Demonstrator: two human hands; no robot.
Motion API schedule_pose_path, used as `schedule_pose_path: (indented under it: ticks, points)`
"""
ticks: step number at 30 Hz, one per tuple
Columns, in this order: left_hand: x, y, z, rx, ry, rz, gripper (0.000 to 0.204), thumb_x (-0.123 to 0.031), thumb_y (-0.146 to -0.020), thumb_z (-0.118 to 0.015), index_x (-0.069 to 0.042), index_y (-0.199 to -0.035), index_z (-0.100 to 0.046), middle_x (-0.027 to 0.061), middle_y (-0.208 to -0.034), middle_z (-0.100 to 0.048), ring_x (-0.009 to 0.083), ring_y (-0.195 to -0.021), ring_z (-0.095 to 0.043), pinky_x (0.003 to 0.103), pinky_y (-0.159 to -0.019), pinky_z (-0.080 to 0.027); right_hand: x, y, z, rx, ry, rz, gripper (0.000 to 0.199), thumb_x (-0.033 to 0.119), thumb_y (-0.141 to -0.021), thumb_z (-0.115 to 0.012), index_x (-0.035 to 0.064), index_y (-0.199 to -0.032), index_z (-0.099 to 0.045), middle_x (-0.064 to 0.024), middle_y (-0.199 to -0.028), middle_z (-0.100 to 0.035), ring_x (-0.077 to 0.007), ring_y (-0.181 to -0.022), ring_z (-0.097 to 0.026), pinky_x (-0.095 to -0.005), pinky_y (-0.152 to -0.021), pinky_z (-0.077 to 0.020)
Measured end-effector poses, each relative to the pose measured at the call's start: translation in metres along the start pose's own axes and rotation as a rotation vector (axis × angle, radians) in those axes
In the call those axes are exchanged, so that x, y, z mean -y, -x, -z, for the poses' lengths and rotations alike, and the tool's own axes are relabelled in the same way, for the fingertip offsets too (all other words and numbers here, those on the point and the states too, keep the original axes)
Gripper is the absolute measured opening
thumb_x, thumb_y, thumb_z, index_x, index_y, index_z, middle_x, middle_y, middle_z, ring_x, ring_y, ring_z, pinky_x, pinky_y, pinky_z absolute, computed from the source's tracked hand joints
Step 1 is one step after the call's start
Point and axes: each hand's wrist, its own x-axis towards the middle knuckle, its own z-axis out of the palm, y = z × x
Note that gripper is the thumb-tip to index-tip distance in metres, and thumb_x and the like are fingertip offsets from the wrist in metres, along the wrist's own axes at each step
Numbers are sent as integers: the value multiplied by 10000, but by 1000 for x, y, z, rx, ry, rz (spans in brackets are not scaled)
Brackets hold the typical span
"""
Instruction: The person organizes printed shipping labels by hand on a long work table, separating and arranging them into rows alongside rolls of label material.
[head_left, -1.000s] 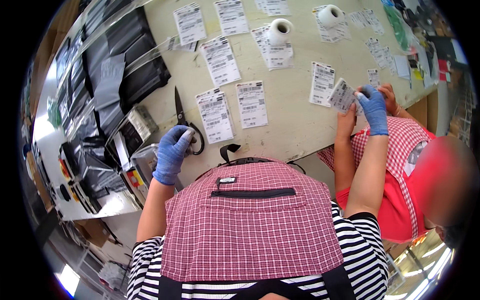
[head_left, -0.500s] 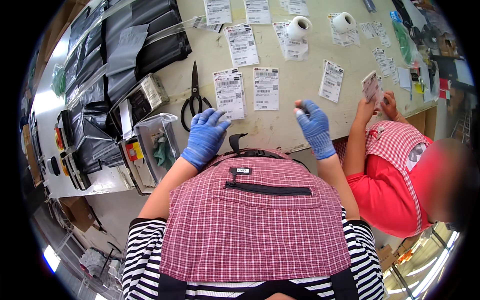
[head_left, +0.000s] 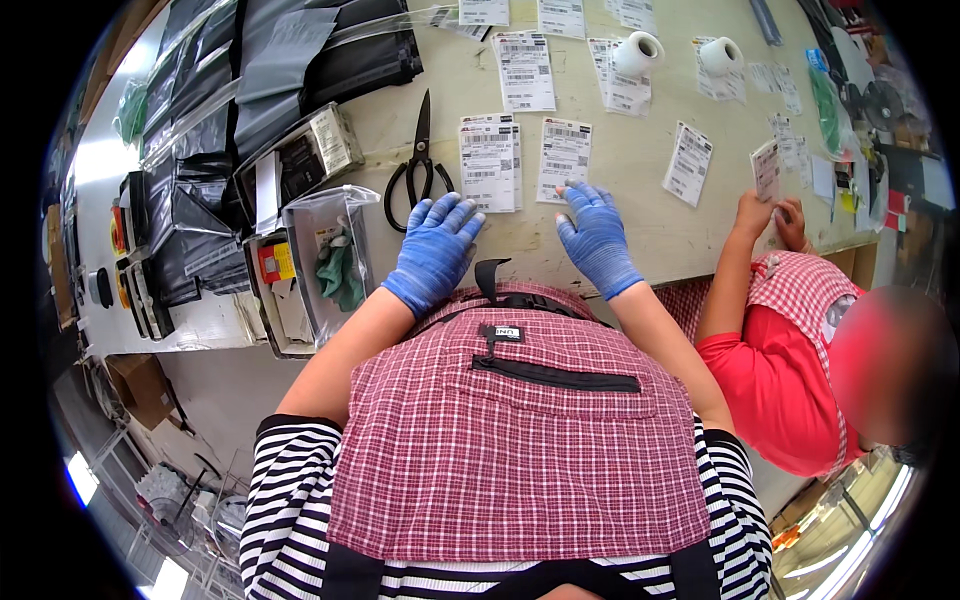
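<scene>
Both my hands wear blue knit gloves with bare or pale fingertips. My left hand [head_left: 433,247] rests at the table's near edge, fingers stretched forward, just below a stack of white printed labels [head_left: 488,165]. My right hand [head_left: 597,238] has its fingers extended, the tips at the lower edge of a second label stack [head_left: 563,160]; whether they press on it I cannot tell. Neither hand holds anything. Black-handled scissors [head_left: 418,165] lie left of the first stack, blades pointing away. A third label stack [head_left: 688,165] lies tilted to the right.
White rolls [head_left: 638,54] sit on labels farther back. Black plastic bags [head_left: 350,60] cover the left side, near a clear bin [head_left: 330,265] with a green cloth. At right, a co-worker in a red sleeve [head_left: 760,390] holds labels [head_left: 766,170]. A green-filled plastic bag [head_left: 826,105] lies beyond.
My right hand has moved left and forward to the second label stack, its fingers straightening. My view has shifted, so the table things appear higher and farther right. The co-worker's labels have turned more upright.
</scene>
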Motion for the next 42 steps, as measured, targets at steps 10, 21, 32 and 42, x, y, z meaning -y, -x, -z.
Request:
schedule_pose_path:
  ticks: [10, 21, 32, 42]
  points:
    - [4, 3, -8, -75, -59, 31, 450, -236, -806, -636, -164, -1246, -584, 30, -1322, -540, 238, -1304, -414, 457, -1119, -210, 15, -36, -31, 60, -656, -297, 343, 121, -857, -581, -6, -1175, -580, -215, -1074, -648, -312, -928, -656, -354, -826, -516]
    - [10, 2, 1, -35, -65, -40, 438, -225, -831, -609, -167, -1265, -589, 22, -1327, -545, 245, -1295, -427, 458, -1114, -227, 38, -71, -46, 218, -626, -446, 413, 196, -812, -666, -60, -1128, -593, -205, -969, -687, -285, -909, -675, -349, -805, -527]
    - [20, -2, 10, -16, 10, -75, 364, -204, -838, -610, -168, -1200, -633, 21, -1293, -566, 243, -1257, -452, 446, -1086, -263, 46, -73, -29, 478, -474, -364, 410, 312, -797, -721, -26, -1017, -648, -181, -856, -684, -264, -790, -668, -357, -729, -520]
    - [48, -48, 49, -236, 330, 159, 322, -92, -812, -628, -93, -1134, -629, 117, -1105, -620, 333, -1081, -547, 431, -942, -423, 1, -48, 3, 236, -815, -643, 257, 158, -888, -616, -29, -1060, -649, -114, -852, -685, -153, -744, -625, -306, -691, -512]
